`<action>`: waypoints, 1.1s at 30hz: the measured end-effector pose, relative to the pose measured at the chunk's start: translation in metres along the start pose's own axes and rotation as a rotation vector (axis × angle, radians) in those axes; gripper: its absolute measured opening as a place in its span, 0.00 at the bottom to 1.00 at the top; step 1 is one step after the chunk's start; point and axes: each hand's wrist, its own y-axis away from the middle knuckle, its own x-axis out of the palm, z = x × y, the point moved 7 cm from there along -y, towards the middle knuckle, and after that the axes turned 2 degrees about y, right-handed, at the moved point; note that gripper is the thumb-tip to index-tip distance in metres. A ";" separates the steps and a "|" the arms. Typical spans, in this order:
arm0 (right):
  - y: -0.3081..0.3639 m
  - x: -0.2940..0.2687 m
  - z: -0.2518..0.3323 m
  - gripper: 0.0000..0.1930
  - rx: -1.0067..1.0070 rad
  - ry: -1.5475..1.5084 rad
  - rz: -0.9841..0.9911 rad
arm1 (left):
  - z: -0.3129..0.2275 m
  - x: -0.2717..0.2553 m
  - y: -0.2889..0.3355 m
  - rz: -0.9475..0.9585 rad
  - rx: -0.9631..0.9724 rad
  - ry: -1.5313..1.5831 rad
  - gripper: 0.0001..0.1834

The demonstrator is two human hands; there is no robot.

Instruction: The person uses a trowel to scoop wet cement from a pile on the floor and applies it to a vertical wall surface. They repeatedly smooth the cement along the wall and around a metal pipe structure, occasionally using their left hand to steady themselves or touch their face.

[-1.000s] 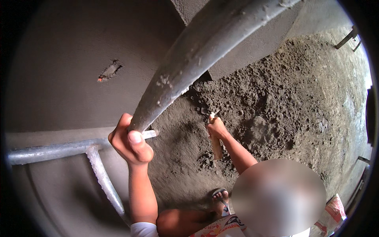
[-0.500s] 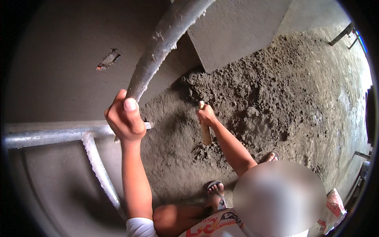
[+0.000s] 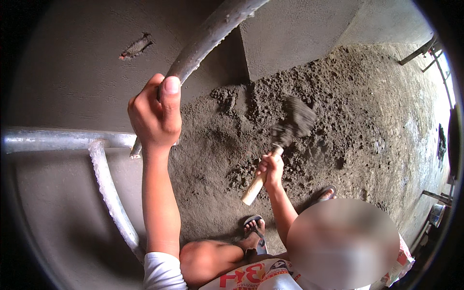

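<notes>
My left hand (image 3: 157,113) is closed round a thick grey metal pipe (image 3: 212,36), which is crusted with dried mortar and slants up to the right. In my right hand (image 3: 271,169) is a trowel (image 3: 252,189), gripped by its pale wooden handle. Its blade points away from me and is coated in wet grey mortar, smeared by motion. Under and around the blade spreads a lumpy bed of mortar (image 3: 333,96) on the floor. I cannot tell whether the blade touches it.
A plastered grey wall (image 3: 82,87) with a small rough hole (image 3: 137,47) stands at left. A horizontal pipe (image 3: 53,141) and a curved pipe (image 3: 111,193) run beside my left arm. My sandalled feet (image 3: 253,227) are near the mortar. Metal legs (image 3: 418,50) stand far right.
My right hand has drawn the trowel back from near the wall, toward me and to the right, so its mortar-covered blade now shows. My left hand stays on the pipe.
</notes>
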 end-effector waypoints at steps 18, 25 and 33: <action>-0.134 0.132 -0.151 0.04 0.461 0.246 0.133 | 0.009 0.004 0.003 -0.084 -0.043 0.082 0.29; -0.143 0.093 -0.077 0.07 0.332 0.021 -0.035 | 0.013 0.000 0.004 -0.062 -0.105 0.110 0.29; -0.110 -0.033 0.025 0.03 0.123 -0.116 -0.147 | 0.013 -0.002 0.004 -0.065 -0.047 0.056 0.27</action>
